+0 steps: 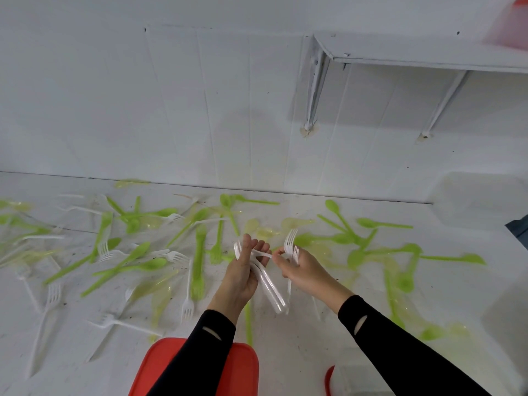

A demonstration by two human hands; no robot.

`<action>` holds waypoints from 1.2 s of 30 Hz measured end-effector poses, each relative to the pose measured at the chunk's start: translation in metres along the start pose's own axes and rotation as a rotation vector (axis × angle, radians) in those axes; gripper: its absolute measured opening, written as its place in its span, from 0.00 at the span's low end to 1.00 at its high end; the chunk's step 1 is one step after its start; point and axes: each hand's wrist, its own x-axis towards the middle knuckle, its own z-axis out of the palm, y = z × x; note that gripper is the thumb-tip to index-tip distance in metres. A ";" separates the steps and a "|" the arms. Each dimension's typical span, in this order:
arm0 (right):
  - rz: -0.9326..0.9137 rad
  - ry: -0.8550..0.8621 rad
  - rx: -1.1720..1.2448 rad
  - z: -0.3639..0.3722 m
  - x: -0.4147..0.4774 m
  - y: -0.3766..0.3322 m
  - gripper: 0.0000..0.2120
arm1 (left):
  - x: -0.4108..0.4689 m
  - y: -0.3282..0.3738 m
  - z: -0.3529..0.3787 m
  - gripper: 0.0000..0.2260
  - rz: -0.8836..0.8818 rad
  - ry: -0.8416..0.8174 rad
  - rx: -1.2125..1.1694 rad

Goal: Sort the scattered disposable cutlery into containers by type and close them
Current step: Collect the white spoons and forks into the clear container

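Holding two white forks (291, 240) in right hand (303, 271), fork bundle (271, 288) in left hand (245, 271).

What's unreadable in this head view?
Head view only:
- white forks in the left hand: count unclear, overlapping and blurred.
- red lid: crossed by the left sleeve, cut by the bottom edge.
- red-topped box on the shelf: motion-blurred, cut by the corner.
- yellowish clear cutlery: type unclear, blurred.

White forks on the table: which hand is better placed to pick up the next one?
Probably the left hand: the loose white forks lie on its side, while green spoons lie by the right hand. Both hold forks too.
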 end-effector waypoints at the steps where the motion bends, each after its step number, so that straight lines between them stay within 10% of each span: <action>1: 0.020 0.004 0.015 0.000 0.000 -0.001 0.08 | 0.000 0.000 0.000 0.14 0.007 0.010 -0.009; 9: -0.002 0.264 -0.052 -0.012 0.001 0.000 0.11 | 0.001 0.003 -0.003 0.08 0.076 0.095 -0.104; 21: -0.189 -0.026 -0.326 0.005 -0.003 0.010 0.08 | -0.011 -0.005 0.000 0.22 0.001 -0.196 0.418; 28: -0.115 0.206 -0.260 -0.001 -0.005 -0.004 0.14 | -0.004 -0.002 -0.005 0.14 0.027 0.035 0.183; 36: -0.183 0.172 -0.434 0.001 0.003 0.011 0.21 | -0.005 -0.005 -0.004 0.19 -0.062 -0.065 0.162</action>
